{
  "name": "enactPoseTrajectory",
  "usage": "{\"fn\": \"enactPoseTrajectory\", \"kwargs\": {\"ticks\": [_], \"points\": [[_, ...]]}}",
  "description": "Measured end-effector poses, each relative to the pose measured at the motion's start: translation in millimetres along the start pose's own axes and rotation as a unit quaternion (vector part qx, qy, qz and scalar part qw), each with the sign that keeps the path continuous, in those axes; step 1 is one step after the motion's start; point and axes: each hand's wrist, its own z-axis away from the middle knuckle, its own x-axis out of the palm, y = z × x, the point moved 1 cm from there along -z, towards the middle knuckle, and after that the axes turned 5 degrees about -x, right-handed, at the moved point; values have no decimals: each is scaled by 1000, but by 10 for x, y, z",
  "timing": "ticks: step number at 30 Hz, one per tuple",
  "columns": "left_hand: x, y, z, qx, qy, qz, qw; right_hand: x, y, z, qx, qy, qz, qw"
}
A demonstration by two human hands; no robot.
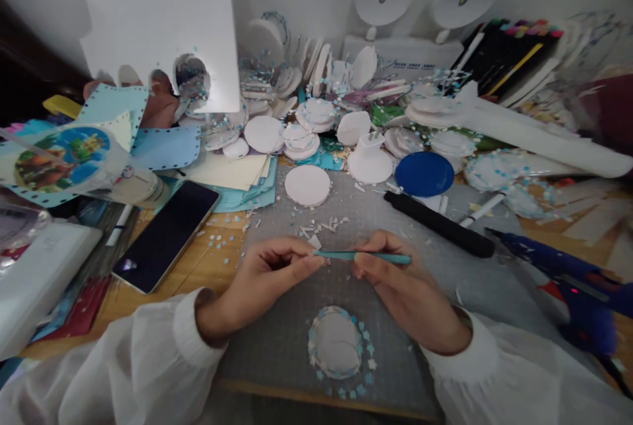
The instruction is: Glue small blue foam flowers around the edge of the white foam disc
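My left hand [277, 273] pinches the left end of a thin teal strip [341, 255], its thumb and forefinger closed. Farther along the same strip, my right hand [400, 286] grips it between thumb and fingers, and the right end sticks out past them. Whether the strip is paper or a slim tool I cannot tell. A small white scrap [315, 240] shows at my left fingertips. Below my hands, near the front edge, lies a white disc [337, 344] ringed with small blue and white stars. White shavings [329, 224] are scattered just beyond my fingers.
A phone [168, 235] and a lidded drink cup [133, 181] are on the left. A blue glue gun [568, 280], a black-handled tool [440, 224] and a blue round lid [424, 173] lie on the right. White discs [307, 185] and a two-headed lamp [403, 49] stand behind.
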Motion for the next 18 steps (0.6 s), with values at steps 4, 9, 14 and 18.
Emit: {"fn": "enactPoseTrajectory", "kwargs": {"ticks": [4, 9, 14, 18], "points": [[-10, 14, 3, 23, -10, -33, 999, -25, -6, -9, -6, 0, -6, 1000], [-9, 33, 32, 57, -52, -103, 992, -95, -6, -34, -2, 9, -19, 1000], [-46, 227, 130, 158, -88, -236, 955, -153, -41, -116, -18, 53, -64, 996], [-211, 471, 268, 216, -93, -355, 905, -177, -63, -171, -33, 73, -82, 993]]}}
